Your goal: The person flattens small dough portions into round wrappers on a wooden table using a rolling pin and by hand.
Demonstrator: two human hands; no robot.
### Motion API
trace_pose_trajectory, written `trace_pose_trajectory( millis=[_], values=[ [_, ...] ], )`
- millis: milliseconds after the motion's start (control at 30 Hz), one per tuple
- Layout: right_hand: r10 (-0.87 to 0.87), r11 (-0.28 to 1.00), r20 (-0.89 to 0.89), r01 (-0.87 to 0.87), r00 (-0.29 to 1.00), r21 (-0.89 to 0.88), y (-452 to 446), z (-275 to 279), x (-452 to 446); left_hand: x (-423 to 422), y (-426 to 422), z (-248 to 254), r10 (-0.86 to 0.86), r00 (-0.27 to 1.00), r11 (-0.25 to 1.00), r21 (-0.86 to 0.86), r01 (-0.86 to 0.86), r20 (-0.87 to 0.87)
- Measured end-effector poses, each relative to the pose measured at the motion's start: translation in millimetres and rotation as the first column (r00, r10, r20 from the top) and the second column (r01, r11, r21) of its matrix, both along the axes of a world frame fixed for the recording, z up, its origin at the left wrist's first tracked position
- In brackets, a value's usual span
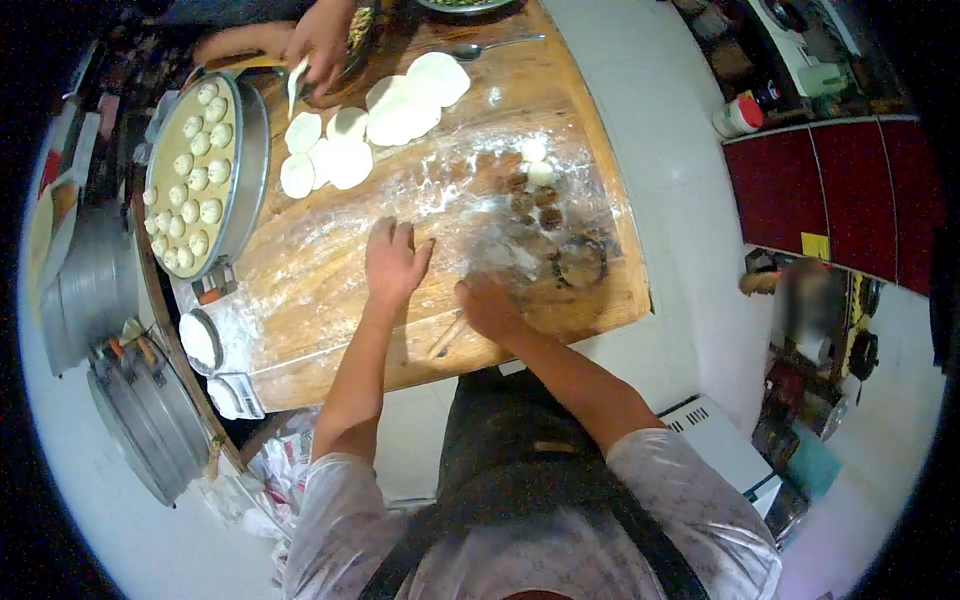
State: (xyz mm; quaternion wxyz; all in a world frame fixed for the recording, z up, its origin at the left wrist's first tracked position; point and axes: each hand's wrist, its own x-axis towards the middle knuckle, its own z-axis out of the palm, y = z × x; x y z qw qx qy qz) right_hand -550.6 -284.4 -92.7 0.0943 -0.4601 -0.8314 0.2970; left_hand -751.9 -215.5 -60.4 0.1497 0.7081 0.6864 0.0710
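My left hand (pixel 393 258) is at the middle of the floured wooden table (pixel 310 340), palm down with fingers apart and nothing visible in it. To its right, my right hand (pixel 490 303) is curled over a thin wooden rolling pin (pixel 449 336), whose end sticks out toward the front edge. Beyond my right hand are small pale dough pieces (pixel 541 173), several brownish round lumps (pixel 549 217) and a dark ring-shaped mark (pixel 581 262). Flat round dough wrappers (pixel 402 110) lie overlapping farther back.
A co-worker's hand (pixel 322 45) holds a wrapper (pixel 296 85) at the back left. A round tray (pixel 235 180) of filled dumplings stands at left, with a bowl of white powder (pixel 200 340) nearer me. A spoon (pixel 468 51) lies at the back.
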Motion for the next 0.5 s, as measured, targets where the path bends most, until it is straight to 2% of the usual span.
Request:
trace_pose_trajectory(
  millis=[33,100,133,200,267,333,367,400,433,467,500],
  values=[
    [0.017,1.0,-0.002,-0.017,1.0,0.002,0,1,-1,-1,-1,-8,-0.03,0.999,0.993,0.111,0.034,-0.042],
    [0.059,0.987,0.074,-0.047,0.995,-0.157,5,3,-3,3,2,-19,-0.025,0.997,0.994,0.1,0.032,-0.07],
    [0.093,0.987,0.063,-0.084,0.994,-0.135,4,-10,-3,4,12,-21,-0.043,0.994,0.994,0.096,0.052,-0.102],
    [-0.019,0.998,0.118,0.026,0.993,-0.054,-11,-47,-3,-7,28,-31,-0.06,0.987,0.994,0.086,0.074,-0.151],
    [-0.057,0.982,0.196,0.09,0.979,-0.164,-5,-47,-11,-15,38,-27,-0.077,0.986,0.993,-0.099,0.063,-0.145],
    [0.191,0.981,0.33,-0.182,0.924,-0.059,2,-31,-3,-27,33,-72,0.042,0.987,0.985,0.158,-0.067,0.154],
    [0.196,0.98,0.323,-0.197,0.926,-0.03,8,-10,-3,-29,30,-84,0.165,0.841,0.972,0.062,-0.228,0.515],
    [0.108,0.979,0.265,-0.149,0.958,0.141,11,24,-1,-25,17,-80,0.226,0.772,0.963,-0.015,-0.27,0.595],
    [0.082,0.969,0.224,-0.131,0.971,0.21,8,20,7,-21,4,-77,0.289,0.691,0.947,-0.091,-0.31,0.663],
    [0.059,0.954,0.181,-0.109,0.982,0.278,5,17,16,-12,-16,-61,0.311,0.802,0.948,-0.106,-0.3,0.511],
    [0.018,0.982,0.17,-0.05,0.985,0.184,12,-27,34,-3,-32,-54,0.33,0.801,0.941,-0.107,-0.321,0.499]
  ],
)
